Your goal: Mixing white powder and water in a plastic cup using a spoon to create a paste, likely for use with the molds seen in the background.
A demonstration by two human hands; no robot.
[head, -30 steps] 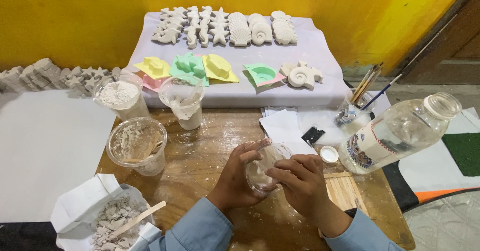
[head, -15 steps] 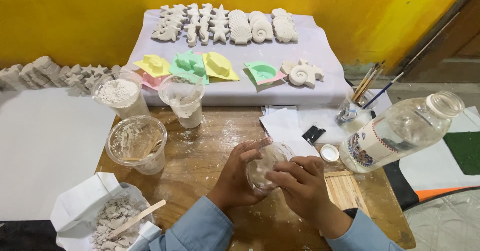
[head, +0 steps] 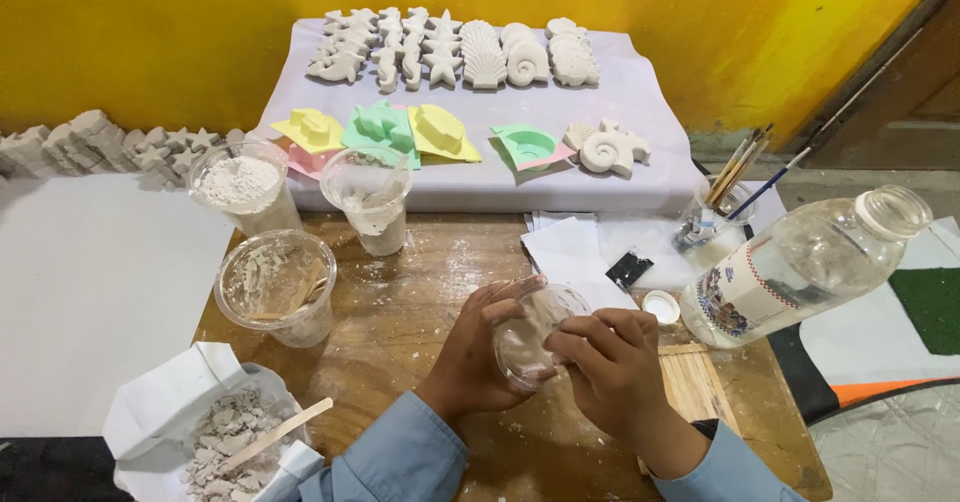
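A clear plastic cup (head: 535, 334), smeared white, is held between the hands, whose sleeves (head: 400, 457) are light blue. The worktop (head: 420, 292) is brown wood, dusted with white powder. Behind it, a pale lilac cloth (head: 620, 177) is seen against a yellow wall (head: 200, 32). White plaster casts (head: 455, 47) are laid in rows; the moulds (head: 385, 132) are coloured yellow, mint green and pink. A clear bottle (head: 800, 267) bears a label patterned in red, white and blue.

Cluttered wooden table (head: 430, 292) (cups (head: 275, 287), bottle (head: 800, 267))

Craft workshop: plaster casts (head: 455, 50), moulds (head: 380, 129), brushes (head: 738, 167)
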